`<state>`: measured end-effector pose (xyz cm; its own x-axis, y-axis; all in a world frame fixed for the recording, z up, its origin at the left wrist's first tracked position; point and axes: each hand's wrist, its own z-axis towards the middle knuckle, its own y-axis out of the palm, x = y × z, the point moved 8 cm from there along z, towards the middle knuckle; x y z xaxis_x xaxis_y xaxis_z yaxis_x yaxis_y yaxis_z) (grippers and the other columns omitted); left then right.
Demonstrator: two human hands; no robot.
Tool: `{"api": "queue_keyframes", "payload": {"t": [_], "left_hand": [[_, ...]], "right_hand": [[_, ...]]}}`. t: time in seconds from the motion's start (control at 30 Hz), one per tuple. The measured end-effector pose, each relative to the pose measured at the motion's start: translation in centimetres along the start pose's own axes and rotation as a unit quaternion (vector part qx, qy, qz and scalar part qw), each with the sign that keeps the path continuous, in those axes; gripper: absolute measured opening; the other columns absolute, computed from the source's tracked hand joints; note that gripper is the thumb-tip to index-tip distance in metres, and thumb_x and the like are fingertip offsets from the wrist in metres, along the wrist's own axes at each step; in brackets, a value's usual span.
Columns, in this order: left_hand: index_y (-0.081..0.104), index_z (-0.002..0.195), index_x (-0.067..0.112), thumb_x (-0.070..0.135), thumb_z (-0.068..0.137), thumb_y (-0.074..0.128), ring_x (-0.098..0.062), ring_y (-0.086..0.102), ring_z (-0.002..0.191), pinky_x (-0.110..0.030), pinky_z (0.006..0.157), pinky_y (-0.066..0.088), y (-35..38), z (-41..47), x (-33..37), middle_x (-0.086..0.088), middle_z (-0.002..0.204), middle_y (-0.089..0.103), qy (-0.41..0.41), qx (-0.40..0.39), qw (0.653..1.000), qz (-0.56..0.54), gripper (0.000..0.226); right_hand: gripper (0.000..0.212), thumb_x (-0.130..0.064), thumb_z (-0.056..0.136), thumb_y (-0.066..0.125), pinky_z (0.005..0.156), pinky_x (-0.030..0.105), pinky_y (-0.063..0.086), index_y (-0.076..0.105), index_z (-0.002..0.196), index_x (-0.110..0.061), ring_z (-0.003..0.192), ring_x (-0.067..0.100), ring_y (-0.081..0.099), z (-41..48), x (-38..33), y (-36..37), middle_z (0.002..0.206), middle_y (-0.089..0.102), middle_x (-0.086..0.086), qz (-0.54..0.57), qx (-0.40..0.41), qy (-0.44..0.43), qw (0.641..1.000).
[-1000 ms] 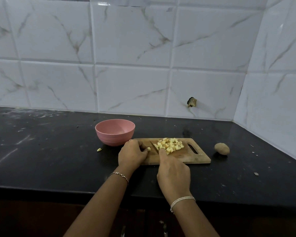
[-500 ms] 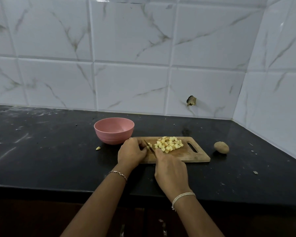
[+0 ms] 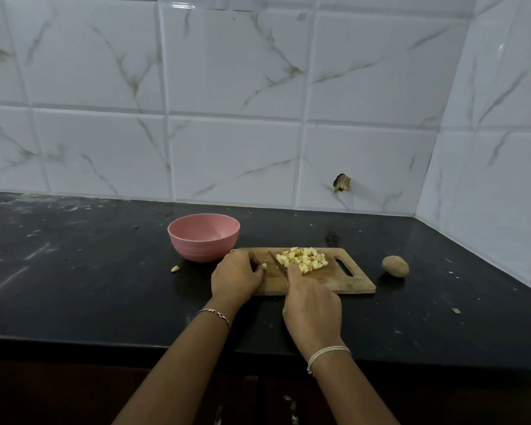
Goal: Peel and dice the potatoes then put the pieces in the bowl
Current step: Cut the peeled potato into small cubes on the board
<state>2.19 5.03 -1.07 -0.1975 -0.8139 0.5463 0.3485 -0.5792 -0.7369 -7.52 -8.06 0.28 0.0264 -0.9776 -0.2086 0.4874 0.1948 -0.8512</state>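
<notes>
One small potato piece (image 3: pixel 263 266) sits on the board (image 3: pixel 350 283), pinched by our left hand (image 3: pixel 236 277); our right hand (image 3: pixel 311 305) grips the knife (image 3: pixel 276 261). Likely wet and slippery, so we pinch its flat sides.

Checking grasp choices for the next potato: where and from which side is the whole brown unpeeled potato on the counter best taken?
Grip the whole brown unpeeled potato across its narrower middle, coming from above. It lies on its side, long axis roughly left to right, on the black counter, apart from the wooden cutting board, so fingers can likely close on its front and back faces.
</notes>
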Motion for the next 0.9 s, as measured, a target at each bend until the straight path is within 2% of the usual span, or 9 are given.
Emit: {"api": "queue_keyframes", "payload": {"t": [0.1,0.2,0.27,0.4,0.5,0.63,0.73,0.8,0.9], "left_hand": [[0.068,0.096,0.021,0.036,0.091,0.061,-0.016,0.064,0.091,-0.032,0.073,0.051,-0.2,-0.1,1.1,0.004,0.103,0.064,0.042,0.022,0.997,0.062,0.018],[0.065,0.101,0.018,0.034,0.093,0.054,-0.018,0.063,0.095,-0.031,0.070,0.045,0.1,-0.4,3.1,0.003,0.109,0.061,0.114,0.047,0.980,0.157,0.020],[0.065,0.100,0.019,0.033,0.093,0.053,-0.019,0.062,0.098,-0.031,0.070,0.043,0.5,0.0,3.5,0.003,0.110,0.061,0.118,0.038,0.980,0.159,0.020],[0.066,0.099,0.020,0.033,0.091,0.053,-0.020,0.063,0.098,-0.032,0.076,0.050,0.8,1.7,3.3,0.002,0.109,0.063,0.087,0.006,0.990,0.106,0.019],[0.067,0.099,0.022,0.034,0.090,0.056,-0.020,0.063,0.099,-0.033,0.077,0.050,1.2,2.9,3.3,0.002,0.106,0.065,0.062,-0.012,0.996,0.070,0.018],[0.065,0.097,0.024,0.033,0.090,0.060,-0.016,0.063,0.095,-0.030,0.075,0.049,2.7,4.5,3.5,0.006,0.098,0.067,0.047,-0.063,0.997,-0.002,0.012],[0.063,0.091,0.030,0.031,0.091,0.062,-0.015,0.064,0.095,-0.039,0.088,0.052,4.6,5.1,3.5,0.008,0.096,0.069,0.049,-0.121,0.990,-0.051,0.001],[0.060,0.079,0.029,0.019,0.092,0.060,-0.016,0.066,0.090,-0.042,0.089,0.052,5.1,5.7,2.7,0.009,0.089,0.071,0.036,-0.111,0.988,-0.104,0.016],[0.061,0.084,0.020,-0.002,0.094,0.048,-0.020,0.067,0.087,-0.032,0.085,0.053,4.3,6.0,1.5,0.000,0.093,0.071,-0.007,-0.059,0.977,-0.203,0.027]], "right_hand": [[0.025,-0.017,0.099,0.047,0.055,0.025,0.037,0.041,0.122,-0.024,0.065,0.010,0.051,0.0,0.3,-0.3,0.077,0.051,-0.008,0.011,0.014,0.015,1.000],[0.025,-0.019,0.099,0.044,0.051,0.023,0.029,0.042,0.124,-0.024,0.065,0.010,0.048,0.2,0.6,-0.6,0.077,0.052,-0.009,0.017,0.033,0.022,0.999],[0.025,-0.020,0.099,0.043,0.051,0.024,0.030,0.043,0.124,-0.025,0.065,0.010,0.049,0.3,0.9,-0.8,0.079,0.054,-0.009,0.021,0.041,0.025,0.999],[0.025,-0.021,0.100,0.041,0.057,0.024,0.039,0.042,0.125,-0.026,0.069,0.010,0.050,0.8,1.8,-1.1,0.084,0.054,-0.009,0.006,0.047,0.024,0.999],[0.025,-0.019,0.099,0.042,0.060,0.027,0.047,0.044,0.124,-0.025,0.075,0.013,0.060,1.2,2.9,-1.3,0.091,0.061,-0.007,-0.012,0.043,0.022,0.999],[0.027,-0.024,0.099,0.044,0.054,0.021,0.038,0.044,0.126,-0.025,0.066,0.009,0.054,1.4,4.5,-1.7,0.085,0.060,-0.009,-0.016,0.059,0.041,0.997],[0.031,-0.028,0.100,0.043,0.055,0.020,0.038,0.039,0.131,-0.027,0.067,0.006,0.052,1.5,5.0,-1.5,0.086,0.058,-0.010,-0.012,0.062,0.048,0.997],[0.032,-0.028,0.101,0.041,0.056,0.020,0.040,0.037,0.133,-0.028,0.069,0.006,0.053,1.5,5.1,-1.3,0.088,0.058,-0.011,-0.002,0.060,0.056,0.997],[0.032,-0.030,0.101,0.040,0.059,0.023,0.044,0.036,0.133,-0.028,0.073,0.008,0.055,1.5,5.3,-1.3,0.092,0.059,-0.010,0.008,0.060,0.067,0.996]]}}
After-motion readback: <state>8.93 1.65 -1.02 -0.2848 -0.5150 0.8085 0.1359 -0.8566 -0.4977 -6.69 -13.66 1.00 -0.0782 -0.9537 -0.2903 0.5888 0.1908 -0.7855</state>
